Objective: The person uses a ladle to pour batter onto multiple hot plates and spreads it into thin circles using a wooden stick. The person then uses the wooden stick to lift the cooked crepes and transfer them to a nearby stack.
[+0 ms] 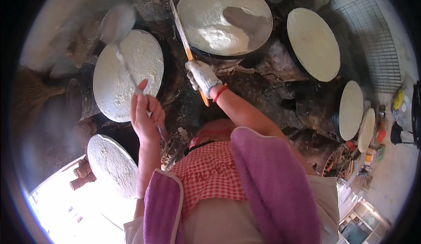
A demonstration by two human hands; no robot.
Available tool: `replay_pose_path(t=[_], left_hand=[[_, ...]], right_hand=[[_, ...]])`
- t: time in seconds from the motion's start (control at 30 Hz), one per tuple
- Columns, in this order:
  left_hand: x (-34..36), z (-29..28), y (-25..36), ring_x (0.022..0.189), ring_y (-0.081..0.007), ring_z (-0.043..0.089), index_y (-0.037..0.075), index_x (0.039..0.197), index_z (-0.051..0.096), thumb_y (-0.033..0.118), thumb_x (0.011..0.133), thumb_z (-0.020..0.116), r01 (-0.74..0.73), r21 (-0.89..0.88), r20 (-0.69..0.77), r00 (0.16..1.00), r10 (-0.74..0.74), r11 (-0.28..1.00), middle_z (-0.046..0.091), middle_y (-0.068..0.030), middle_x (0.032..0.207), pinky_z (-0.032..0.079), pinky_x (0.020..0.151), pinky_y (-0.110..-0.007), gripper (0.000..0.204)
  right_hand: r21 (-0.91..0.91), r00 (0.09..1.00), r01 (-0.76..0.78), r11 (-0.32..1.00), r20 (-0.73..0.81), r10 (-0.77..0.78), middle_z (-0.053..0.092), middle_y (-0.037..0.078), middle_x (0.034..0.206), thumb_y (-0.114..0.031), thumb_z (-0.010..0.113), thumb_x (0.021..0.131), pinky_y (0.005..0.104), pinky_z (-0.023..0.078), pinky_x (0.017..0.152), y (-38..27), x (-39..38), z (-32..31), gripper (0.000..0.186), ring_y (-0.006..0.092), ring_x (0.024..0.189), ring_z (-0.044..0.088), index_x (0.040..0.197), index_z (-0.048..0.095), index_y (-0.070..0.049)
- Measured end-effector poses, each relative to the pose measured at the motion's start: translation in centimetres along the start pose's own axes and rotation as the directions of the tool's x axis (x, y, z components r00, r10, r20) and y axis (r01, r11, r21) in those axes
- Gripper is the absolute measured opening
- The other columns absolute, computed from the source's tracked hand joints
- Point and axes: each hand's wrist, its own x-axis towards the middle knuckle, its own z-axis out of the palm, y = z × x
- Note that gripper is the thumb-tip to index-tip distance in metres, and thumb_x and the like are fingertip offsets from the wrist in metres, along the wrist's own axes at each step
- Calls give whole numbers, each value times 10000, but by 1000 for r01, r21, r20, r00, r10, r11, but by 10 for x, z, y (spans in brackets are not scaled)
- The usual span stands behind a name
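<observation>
Bare-skinned, my left hand [147, 114] is closed around the thin handle of a metal ladle [117, 24]. The ladle's round bowl is slightly blurred over the far edge of a round griddle [128, 75] covered in pale, lumpy batter. My right hand [203, 76], in a white glove, grips a long flat wooden stick [182, 33]. The stick runs along the left rim of the far griddle [217, 0]. White batter [221, 40] is piled and smeared over that griddle, leaving a grey uncoated patch [250, 22] on its right.
More batter-covered griddles stand around me: one near left [112, 167], another far right [313, 44], a smaller one at right [351, 110]. A wire rack [368, 46] stands by the right wall. A straw broom [41, 92] and logs [82, 176] lie left.
</observation>
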Motion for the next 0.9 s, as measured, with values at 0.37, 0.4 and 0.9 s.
replay_pose_path(t=[0.37, 0.4, 0.9], left_hand=[[-66, -114, -7, 497, -32, 247, 12, 1338, 467, 239, 1050, 431, -6, -157, -309, 950, -44, 988, 317, 43, 688, 227, 396, -192, 369], [-69, -116, -4, 496, -31, 247, 12, 1342, 463, 239, 1050, 432, -37, -167, -299, 954, -15, 985, 314, 44, 686, 230, 395, -192, 371], [-59, -52, -28, 490, -37, 273, 15, 1347, 474, 229, 1047, 424, -25, -209, -159, 987, -8, 978, 332, 33, 676, 239, 389, -194, 372]], right_hand=[[-295, 924, 34, 955, -356, -142, 536, 0, 638, -331, 616, 926, 255, 340, 375, -30, -88, -168, 262, 100, 428, 447, 905, 606, -70], [-279, 936, -44, 959, -348, -58, 547, 17, 621, -335, 599, 925, 281, 357, 370, -51, -73, -173, 271, 120, 423, 470, 893, 606, -65], [-954, 771, -107, 281, -258, -583, 666, 229, 917, -410, 468, 969, 512, 473, 761, -17, -95, -258, 408, 428, 915, 625, 976, 623, -34]])
